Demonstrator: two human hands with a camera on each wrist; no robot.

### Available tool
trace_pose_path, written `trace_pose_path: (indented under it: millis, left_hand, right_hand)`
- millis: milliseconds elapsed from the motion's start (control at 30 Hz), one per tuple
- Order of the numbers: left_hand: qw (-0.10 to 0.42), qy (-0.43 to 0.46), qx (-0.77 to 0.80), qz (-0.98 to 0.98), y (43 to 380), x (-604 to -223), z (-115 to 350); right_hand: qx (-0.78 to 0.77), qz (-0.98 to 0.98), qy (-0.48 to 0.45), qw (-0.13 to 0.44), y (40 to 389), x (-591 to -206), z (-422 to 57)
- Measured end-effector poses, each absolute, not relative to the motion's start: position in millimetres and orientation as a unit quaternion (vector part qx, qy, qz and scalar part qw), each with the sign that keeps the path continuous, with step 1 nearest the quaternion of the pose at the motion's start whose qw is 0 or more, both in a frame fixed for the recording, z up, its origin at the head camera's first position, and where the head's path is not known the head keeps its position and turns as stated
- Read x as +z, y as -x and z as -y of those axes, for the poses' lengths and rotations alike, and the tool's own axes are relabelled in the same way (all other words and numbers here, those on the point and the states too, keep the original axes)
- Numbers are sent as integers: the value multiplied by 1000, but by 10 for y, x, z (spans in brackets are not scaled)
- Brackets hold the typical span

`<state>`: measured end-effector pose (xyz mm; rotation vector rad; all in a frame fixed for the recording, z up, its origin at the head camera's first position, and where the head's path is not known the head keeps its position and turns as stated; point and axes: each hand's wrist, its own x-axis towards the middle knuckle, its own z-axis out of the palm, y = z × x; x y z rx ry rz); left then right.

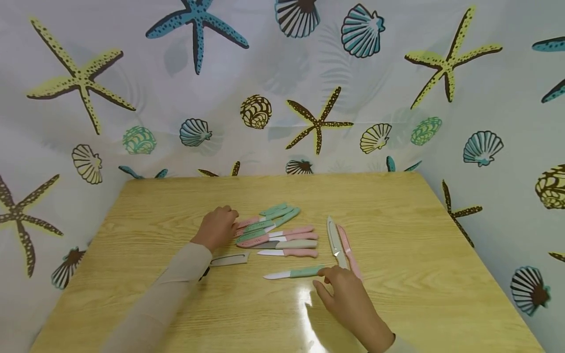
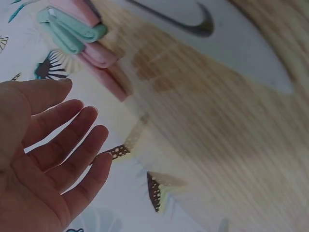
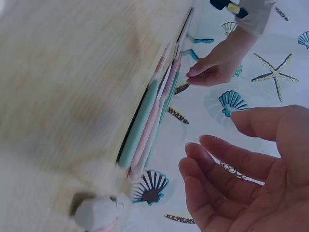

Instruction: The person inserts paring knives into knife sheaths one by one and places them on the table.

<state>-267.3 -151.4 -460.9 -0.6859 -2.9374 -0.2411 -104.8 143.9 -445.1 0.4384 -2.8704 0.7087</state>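
My left hand (image 1: 216, 228) hovers at the left end of a loose pile of pink and green knives, some in sheaths. In the left wrist view its fingers (image 2: 72, 137) are spread and slightly bent, with nothing in them. Low on the table, my right hand (image 1: 348, 299) is at the handle end of a green-handled knife (image 1: 307, 271) with a bare white blade. The right wrist view shows that hand's fingers (image 3: 231, 150) loosely bent and holding nothing. Between the hands lie a pink-handled knife (image 1: 301, 253) and a beige-handled knife (image 1: 296, 243).
An empty beige sheath (image 1: 230, 259) lies beside the left wrist. Right of the pile, a beige sheathed knife (image 1: 334, 238) and a pink sheathed knife (image 1: 346, 245) lie side by side. A cloth (image 1: 273, 63) printed with starfish and shells surrounds the wooden table (image 1: 176, 314).
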Motion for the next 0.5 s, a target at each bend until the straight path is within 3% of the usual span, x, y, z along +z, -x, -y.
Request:
trace_pose_path:
  millis: [267,500]
  left_hand:
    - [43,234,-84,968,2773,-4769,1478]
    - [41,238,-75,967,2800,-4812,1419]
  right_hand:
    - [274,950,-148,11,908,-4430,-1404]
    - [287,946,-151,-13,854,-4437,-1449]
